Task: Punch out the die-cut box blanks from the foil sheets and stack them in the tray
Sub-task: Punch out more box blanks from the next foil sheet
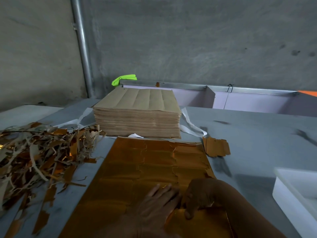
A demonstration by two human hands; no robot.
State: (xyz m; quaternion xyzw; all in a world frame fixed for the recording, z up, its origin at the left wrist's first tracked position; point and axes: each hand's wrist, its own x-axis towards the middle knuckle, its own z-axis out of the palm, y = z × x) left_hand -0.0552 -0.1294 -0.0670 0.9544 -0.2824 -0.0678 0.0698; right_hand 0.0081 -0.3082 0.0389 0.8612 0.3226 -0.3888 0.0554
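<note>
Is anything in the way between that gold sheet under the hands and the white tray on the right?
Nothing visible does. Between the gold foil sheet and the white tray there is only bare grey table. A loose gold piece lies farther back, off that path.

No text, label, brand, number or sign can be read anywhere in the view. No legible marking is borne by the gold foil sheet [154, 165] at the near middle, by the tall stack of brown card sheets [137, 117] just beyond it, or by the white rectangular tray [291, 203] at the near right.
</note>
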